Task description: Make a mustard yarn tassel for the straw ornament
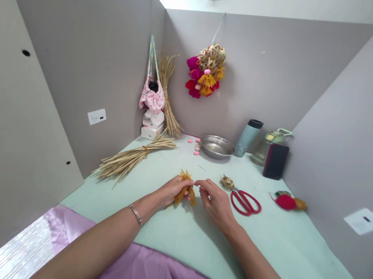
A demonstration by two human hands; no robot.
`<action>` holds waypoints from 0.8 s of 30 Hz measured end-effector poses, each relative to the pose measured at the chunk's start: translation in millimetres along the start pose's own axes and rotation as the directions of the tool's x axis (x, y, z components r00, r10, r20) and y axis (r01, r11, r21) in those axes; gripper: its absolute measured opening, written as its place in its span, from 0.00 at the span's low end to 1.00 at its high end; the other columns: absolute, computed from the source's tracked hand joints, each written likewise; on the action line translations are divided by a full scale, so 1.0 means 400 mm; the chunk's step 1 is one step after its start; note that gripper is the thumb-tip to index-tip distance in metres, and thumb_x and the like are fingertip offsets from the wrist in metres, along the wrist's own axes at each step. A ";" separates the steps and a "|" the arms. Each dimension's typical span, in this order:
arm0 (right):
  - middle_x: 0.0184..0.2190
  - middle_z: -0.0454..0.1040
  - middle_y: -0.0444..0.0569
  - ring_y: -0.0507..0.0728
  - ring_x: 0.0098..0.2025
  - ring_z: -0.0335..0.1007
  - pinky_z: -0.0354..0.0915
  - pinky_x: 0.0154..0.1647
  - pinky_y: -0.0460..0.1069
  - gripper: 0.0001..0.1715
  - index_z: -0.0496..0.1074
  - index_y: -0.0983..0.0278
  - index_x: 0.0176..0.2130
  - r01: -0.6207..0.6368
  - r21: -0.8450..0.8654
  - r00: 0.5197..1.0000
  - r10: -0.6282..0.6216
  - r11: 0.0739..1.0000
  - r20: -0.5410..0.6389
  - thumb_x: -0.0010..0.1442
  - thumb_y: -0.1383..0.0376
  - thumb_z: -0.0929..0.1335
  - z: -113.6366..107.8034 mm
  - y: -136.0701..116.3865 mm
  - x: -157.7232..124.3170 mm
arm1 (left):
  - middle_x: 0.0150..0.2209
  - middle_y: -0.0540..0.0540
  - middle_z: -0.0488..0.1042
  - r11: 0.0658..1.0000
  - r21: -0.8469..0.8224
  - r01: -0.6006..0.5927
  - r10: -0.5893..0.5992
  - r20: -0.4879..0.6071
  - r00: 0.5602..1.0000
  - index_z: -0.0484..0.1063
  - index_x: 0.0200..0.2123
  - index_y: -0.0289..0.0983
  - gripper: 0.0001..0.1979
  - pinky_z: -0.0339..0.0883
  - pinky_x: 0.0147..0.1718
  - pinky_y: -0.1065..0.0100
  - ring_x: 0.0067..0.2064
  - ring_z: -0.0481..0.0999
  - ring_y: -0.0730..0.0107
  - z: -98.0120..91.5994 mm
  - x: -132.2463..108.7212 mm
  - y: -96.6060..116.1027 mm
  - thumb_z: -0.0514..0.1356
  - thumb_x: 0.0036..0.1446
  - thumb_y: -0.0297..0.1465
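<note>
A mustard-yellow yarn tassel (pixel 185 191) lies on the pale green table (pixel 282 249) near its middle. My left hand (pixel 172 190) is closed around the tassel's upper part. My right hand (pixel 216 202) pinches at the tassel's top from the right side, fingertips meeting those of the left hand. Whether a thin thread runs between the fingers is too small to tell. A bracelet sits on my left wrist.
Red-handled scissors (pixel 245 201) and a small woven ball (pixel 227 182) lie right of my hands. A red and yellow tassel (pixel 288 202) lies far right. A straw bundle (pixel 132 159) lies at left. A metal bowl (pixel 217 146), tumbler (pixel 247 138) and dark box (pixel 275 161) stand at the back.
</note>
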State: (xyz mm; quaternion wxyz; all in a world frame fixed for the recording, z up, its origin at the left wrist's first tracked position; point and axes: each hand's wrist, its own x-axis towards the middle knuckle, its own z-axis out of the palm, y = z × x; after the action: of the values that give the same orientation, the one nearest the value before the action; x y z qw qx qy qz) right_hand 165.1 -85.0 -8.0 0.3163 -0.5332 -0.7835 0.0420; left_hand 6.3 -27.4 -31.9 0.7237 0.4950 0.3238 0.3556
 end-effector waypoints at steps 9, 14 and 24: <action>0.31 0.70 0.47 0.54 0.31 0.67 0.56 0.30 0.46 0.22 0.75 0.58 0.48 0.037 -0.148 0.999 -0.030 0.988 0.046 0.63 0.72 0.58 0.004 0.006 -0.001 | 0.16 0.54 0.63 1.000 0.002 0.003 -0.003 0.004 1.000 0.67 0.25 0.33 0.10 0.61 0.22 0.75 0.19 0.66 0.78 -0.006 0.006 -0.007 0.60 0.52 0.34; 0.32 0.71 0.50 0.57 0.35 0.68 0.55 0.33 0.47 0.23 0.73 0.59 0.50 0.045 -0.230 0.996 -0.026 0.972 0.085 0.63 0.72 0.58 0.007 -0.005 -0.001 | 0.16 0.54 0.62 1.000 -0.001 -0.010 0.010 -0.007 1.000 0.66 0.25 0.34 0.11 0.61 0.22 0.75 0.19 0.67 0.77 -0.011 0.012 -0.010 0.60 0.52 0.35; 0.29 0.74 0.58 0.60 0.31 0.70 0.54 0.31 0.50 0.12 0.73 0.66 0.30 -0.232 -0.181 0.964 0.251 0.956 0.090 0.61 0.69 0.62 0.010 0.059 0.001 | 0.16 0.54 0.62 0.999 0.021 -0.029 0.029 0.022 0.999 0.64 0.21 0.34 0.16 0.64 0.26 0.73 0.20 0.66 0.78 -0.007 0.006 -0.007 0.63 0.50 0.38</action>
State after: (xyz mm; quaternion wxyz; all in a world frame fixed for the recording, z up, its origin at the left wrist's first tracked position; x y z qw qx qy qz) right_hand 182.0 -73.5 -20.4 0.2179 -0.6466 -0.7297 0.0439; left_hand 6.0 -24.6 -35.6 0.7166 0.5111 0.3125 0.3572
